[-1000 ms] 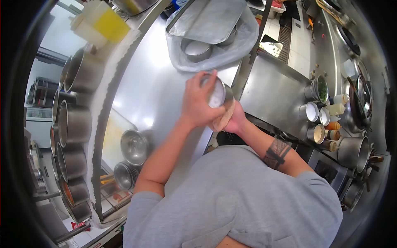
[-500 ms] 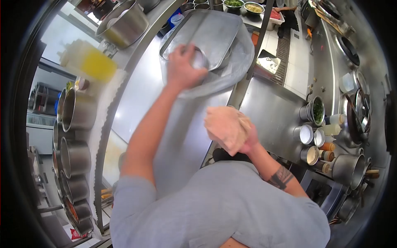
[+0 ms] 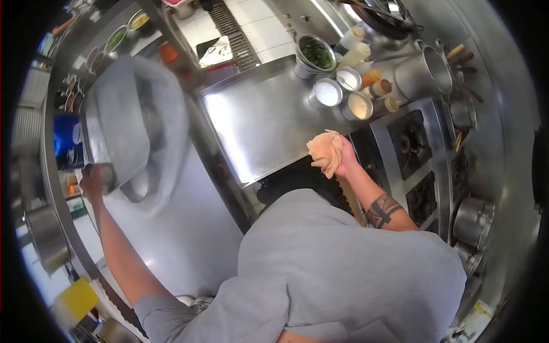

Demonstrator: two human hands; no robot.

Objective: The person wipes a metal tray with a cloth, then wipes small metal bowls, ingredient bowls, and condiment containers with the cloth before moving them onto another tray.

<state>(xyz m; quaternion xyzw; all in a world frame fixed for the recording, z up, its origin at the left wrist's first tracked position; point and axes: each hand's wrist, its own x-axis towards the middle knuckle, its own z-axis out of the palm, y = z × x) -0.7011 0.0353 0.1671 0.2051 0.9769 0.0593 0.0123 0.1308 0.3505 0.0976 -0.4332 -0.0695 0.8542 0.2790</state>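
Observation:
My right hand [image 3: 346, 159] is closed around a crumpled peach-coloured cloth [image 3: 326, 152], held in front of my body near the corner of the steel counter. My left arm reaches out to the left, where my left hand [image 3: 93, 184] grips a small metal container [image 3: 106, 175] beside the metal tray [image 3: 108, 114]. That tray lies over clear plastic sheeting [image 3: 171, 114] on the steel table [image 3: 177, 240]. Partly under the tray's near edge is a round metal bowl [image 3: 137, 186]. Blur hides some of the left fingers.
A steel counter [image 3: 257, 126] holds a bowl of chopped greens [image 3: 316, 52], tubs of white [image 3: 327, 92] and yellowish [image 3: 359, 106] contents, and several squeeze bottles [image 3: 377, 88]. A stove [image 3: 414, 143] stands to the right. A large pot [image 3: 426, 74] is behind it.
The view has swung to the right. My left hand has gone from the tray's near edge to its left side with the small metal container. The right hand still holds the cloth.

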